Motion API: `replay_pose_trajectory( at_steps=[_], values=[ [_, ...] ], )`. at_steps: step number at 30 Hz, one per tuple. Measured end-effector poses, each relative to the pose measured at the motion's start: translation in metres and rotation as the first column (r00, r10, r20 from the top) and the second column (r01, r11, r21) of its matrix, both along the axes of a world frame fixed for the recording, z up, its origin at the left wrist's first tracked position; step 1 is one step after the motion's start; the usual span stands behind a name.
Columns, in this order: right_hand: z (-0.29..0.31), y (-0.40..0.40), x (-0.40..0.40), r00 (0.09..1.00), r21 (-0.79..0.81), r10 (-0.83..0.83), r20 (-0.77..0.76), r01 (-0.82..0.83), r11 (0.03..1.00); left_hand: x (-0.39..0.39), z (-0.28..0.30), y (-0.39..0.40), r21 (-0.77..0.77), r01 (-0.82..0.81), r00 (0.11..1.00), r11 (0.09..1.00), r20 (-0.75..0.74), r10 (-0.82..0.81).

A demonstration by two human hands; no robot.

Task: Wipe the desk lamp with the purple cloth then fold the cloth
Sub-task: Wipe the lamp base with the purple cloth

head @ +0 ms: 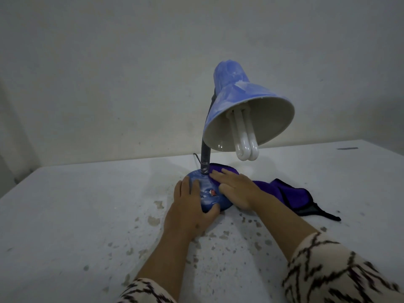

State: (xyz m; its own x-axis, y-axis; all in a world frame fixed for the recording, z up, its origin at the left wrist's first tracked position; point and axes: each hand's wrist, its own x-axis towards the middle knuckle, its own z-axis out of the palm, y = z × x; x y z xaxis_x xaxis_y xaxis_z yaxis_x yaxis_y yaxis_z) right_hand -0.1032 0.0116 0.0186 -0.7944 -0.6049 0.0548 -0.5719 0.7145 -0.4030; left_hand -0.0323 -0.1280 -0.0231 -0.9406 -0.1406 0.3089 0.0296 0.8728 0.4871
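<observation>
Both hands at lamp base: my left hand grips its near edge, right hand flat, presses purple cloth on its right side; hard push may tip top-heavy shade above base

There is a single view, from a camera worn on the person's head. It looks forward and down across a white speckled table toward a pale wall behind it. The desk lamp serves as the landmark: it stands slightly right of the picture's centre, close to the camera, within arm's reach. Both forearms enter from the bottom edge, below the lamp, and reach to its base. The table's far edge runs just behind the lamp. The wide-angle lens bends the table's edges outward to either side of the lamp.
</observation>
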Motion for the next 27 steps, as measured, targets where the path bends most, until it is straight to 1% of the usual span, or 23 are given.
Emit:
replay_pose_trajectory(
  at_steps=[3, 7, 11, 15, 18, 20, 23, 25, 27],
  values=[
    [-0.008, 0.017, 0.013, 0.996, -0.063, 0.084, 0.017, -0.083, 0.995, 0.0, -0.001, 0.0, -0.004, -0.002, 1.0, 1.0, -0.006, 0.002],
    [-0.015, 0.029, 0.016, 0.994, -0.029, 0.111, -0.022, -0.112, 0.993, 0.0, -0.001, 0.0, -0.014, -0.009, 1.0, 1.0, 0.005, 0.009],
    [-0.008, 0.017, 0.004, 0.997, 0.017, 0.062, -0.035, -0.061, 0.998, 0.0, 0.0, 0.0, -0.011, -0.005, 1.0, 1.0, 0.001, 0.005],
    [-0.004, 0.002, -0.008, 0.998, 0.048, -0.044, -0.033, 0.046, 0.998, 0.0, 0.0, 0.0, -0.007, -0.008, 1.0, 1.0, 0.01, 0.008],
    [-0.002, -0.006, -0.01, 0.996, 0.095, -0.06, -0.068, 0.066, 0.993, -0.001, 0.0, 0.0, -0.004, -0.006, 1.0, 1.0, 0.005, 0.006],
    [-0.002, -0.005, -0.006, 0.997, 0.05, -0.048, -0.057, 0.051, 0.997, 0.0, 0.0, 0.0, 0.004, -0.007, 1.0, 1.0, 0.002, 0.007],
    [-0.007, 0.006, 0.007, 1.0, -0.071, -0.003, 0.007, 0.004, 0.997, 0.001, -0.001, -0.001, 0.011, -0.006, 1.0, 1.0, -0.011, 0.006],
    [-0.012, 0.015, 0.014, 1.0, -0.079, 0.03, -0.009, -0.031, 0.996, 0.0, -0.001, -0.002, 0.011, 0.0, 1.0, 1.0, -0.027, 0.0],
    [-0.014, 0.019, 0.015, 0.999, -0.053, 0.035, -0.03, -0.037, 0.998, 0.0, 0.0, -0.001, 0.009, 0.005, 0.999, 1.0, -0.033, -0.005]
  ],
)
